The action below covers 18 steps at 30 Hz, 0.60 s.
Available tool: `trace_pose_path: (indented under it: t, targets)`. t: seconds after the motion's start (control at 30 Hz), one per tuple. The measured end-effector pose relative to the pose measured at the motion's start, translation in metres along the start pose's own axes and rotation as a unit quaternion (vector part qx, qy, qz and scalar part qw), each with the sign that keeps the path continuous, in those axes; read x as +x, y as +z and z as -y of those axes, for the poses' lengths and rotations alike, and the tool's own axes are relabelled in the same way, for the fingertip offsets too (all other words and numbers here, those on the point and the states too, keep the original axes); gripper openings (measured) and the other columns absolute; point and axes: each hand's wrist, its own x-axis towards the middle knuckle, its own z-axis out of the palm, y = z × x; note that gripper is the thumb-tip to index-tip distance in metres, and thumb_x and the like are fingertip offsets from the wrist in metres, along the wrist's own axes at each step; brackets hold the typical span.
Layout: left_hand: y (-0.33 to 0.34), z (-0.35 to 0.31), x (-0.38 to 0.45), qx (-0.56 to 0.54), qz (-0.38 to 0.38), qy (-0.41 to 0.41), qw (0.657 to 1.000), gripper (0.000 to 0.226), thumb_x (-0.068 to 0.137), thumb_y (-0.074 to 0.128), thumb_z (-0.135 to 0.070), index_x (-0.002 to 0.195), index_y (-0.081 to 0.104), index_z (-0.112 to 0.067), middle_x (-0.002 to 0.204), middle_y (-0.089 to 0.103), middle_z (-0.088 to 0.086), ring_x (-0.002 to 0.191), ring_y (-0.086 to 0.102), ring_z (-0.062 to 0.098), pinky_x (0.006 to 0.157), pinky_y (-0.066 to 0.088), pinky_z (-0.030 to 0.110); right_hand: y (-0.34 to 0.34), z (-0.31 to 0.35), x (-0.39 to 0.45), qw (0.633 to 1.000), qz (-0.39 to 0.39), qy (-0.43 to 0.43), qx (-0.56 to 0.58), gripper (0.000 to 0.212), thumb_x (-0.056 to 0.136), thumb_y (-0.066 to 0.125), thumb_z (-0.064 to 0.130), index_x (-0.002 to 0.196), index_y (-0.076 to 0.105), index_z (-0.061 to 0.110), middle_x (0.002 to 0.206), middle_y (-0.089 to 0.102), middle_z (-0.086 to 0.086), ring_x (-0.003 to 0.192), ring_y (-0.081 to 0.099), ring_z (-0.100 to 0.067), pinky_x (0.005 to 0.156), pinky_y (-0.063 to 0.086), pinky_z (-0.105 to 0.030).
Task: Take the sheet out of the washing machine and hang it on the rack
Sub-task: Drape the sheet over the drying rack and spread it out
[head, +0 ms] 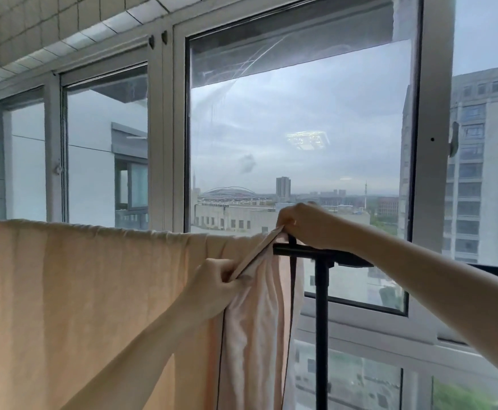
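Over the top bar of the rack (318, 251), the peach sheet (79, 291) already hangs in a wide drape running off to my left, with its upper fold bunched along the bar. I am at the near end of it: my left hand (215, 287) has its fingers curled tight on the hem, and my right hand (306, 224) pinches the same edge higher up, just above the bar's end, so the hem runs taut between them. Below my left hand a paler fold of the cloth falls straight down beside the rack's black upright. I judge the washing-machine part done and the hanging nearly so; this is the spreading and squaring of the last corner. The next move calls for drawing that edge along toward the free end of the bar and letting it drop evenly on both sides, without dragging the rest off. No basket, tub or machine shows from where I look. Behind the rack stand the big window (301, 128) and tall buildings (487, 161) beyond it.
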Motion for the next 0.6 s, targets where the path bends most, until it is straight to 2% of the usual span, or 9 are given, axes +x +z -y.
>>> trace_pose_path:
  t: [0.07, 0.13, 0.27, 0.33, 0.4, 0.5, 0.6]
  targets:
    - [0.001, -0.014, -0.001, -0.01, -0.04, 0.012, 0.999, 0.032, 0.086, 0.066, -0.024, 0.062, 0.056, -0.005, 0.051, 0.044, -0.008, 0.047, 0.039, 0.007, 0.049, 0.031, 0.023, -0.009, -0.006, -0.007, 1.0, -0.006, 0.006, -0.006, 0.021, 0.096, 0.047, 0.009, 0.102, 0.068, 0.006, 0.096, 0.069, -0.011, 0.082, 0.061, -0.018, 0.076, 0.05, -0.025]
    - [0.006, -0.036, 0.0, -0.021, -0.07, 0.036, 0.997, 0.03, 0.088, 0.064, -0.021, 0.069, 0.058, 0.001, 0.054, 0.045, -0.001, 0.045, 0.039, 0.007, 0.047, 0.03, 0.023, -0.02, -0.013, -0.016, 1.0, -0.021, 0.013, -0.008, 0.02, 0.095, 0.049, 0.007, 0.102, 0.068, 0.006, 0.097, 0.069, -0.011, 0.079, 0.06, -0.018, 0.076, 0.051, -0.027]
    - [0.029, -0.082, -0.002, -0.003, -0.088, 0.063, 0.994, 0.023, 0.091, 0.06, -0.02, 0.076, 0.059, -0.002, 0.058, 0.047, 0.002, 0.046, 0.04, 0.006, 0.047, 0.031, 0.019, -0.048, -0.036, -0.041, 0.999, -0.024, 0.037, 0.006, 0.013, 0.093, 0.053, 0.007, 0.092, 0.065, 0.015, 0.094, 0.069, -0.01, 0.086, 0.065, -0.029, 0.077, 0.054, -0.04]
    - [0.044, -0.101, -0.003, 0.019, -0.111, 0.067, 0.991, 0.023, 0.089, 0.061, -0.023, 0.072, 0.058, -0.009, 0.057, 0.05, 0.003, 0.052, 0.045, 0.01, 0.052, 0.035, 0.026, -0.062, -0.05, -0.056, 0.999, -0.021, 0.041, -0.009, 0.02, 0.09, 0.058, 0.01, 0.078, 0.058, 0.026, 0.091, 0.07, -0.004, 0.09, 0.062, -0.026, 0.082, 0.051, -0.039]
    - [0.061, -0.12, -0.006, 0.029, -0.125, 0.072, 0.989, 0.023, 0.087, 0.062, -0.025, 0.067, 0.057, -0.014, 0.058, 0.054, 0.005, 0.056, 0.049, 0.014, 0.057, 0.038, 0.03, -0.078, -0.064, -0.076, 0.998, -0.008, 0.054, 0.02, 0.029, 0.088, 0.06, 0.01, 0.068, 0.055, 0.031, 0.085, 0.069, -0.002, 0.084, 0.061, -0.02, 0.079, 0.051, -0.032]
    - [0.089, -0.153, -0.013, 0.046, -0.137, 0.075, 0.987, 0.021, 0.087, 0.064, -0.024, 0.068, 0.059, -0.016, 0.062, 0.061, 0.003, 0.063, 0.057, 0.02, 0.06, 0.043, 0.032, -0.104, -0.085, -0.107, 0.995, 0.06, 0.061, 0.047, 0.013, 0.086, 0.062, 0.009, 0.078, 0.064, 0.019, 0.08, 0.069, 0.0, 0.07, 0.062, -0.014, 0.063, 0.048, -0.022]
    - [0.118, -0.186, -0.021, 0.066, -0.156, 0.083, 0.982, 0.015, 0.086, 0.066, -0.025, 0.073, 0.062, -0.018, 0.065, 0.063, -0.001, 0.067, 0.06, 0.019, 0.062, 0.047, 0.032, -0.127, -0.112, -0.135, 0.988, 0.111, 0.062, 0.084, 0.017, 0.085, 0.063, 0.004, 0.076, 0.063, 0.018, 0.08, 0.073, -0.003, 0.068, 0.068, -0.014, 0.06, 0.049, -0.025]
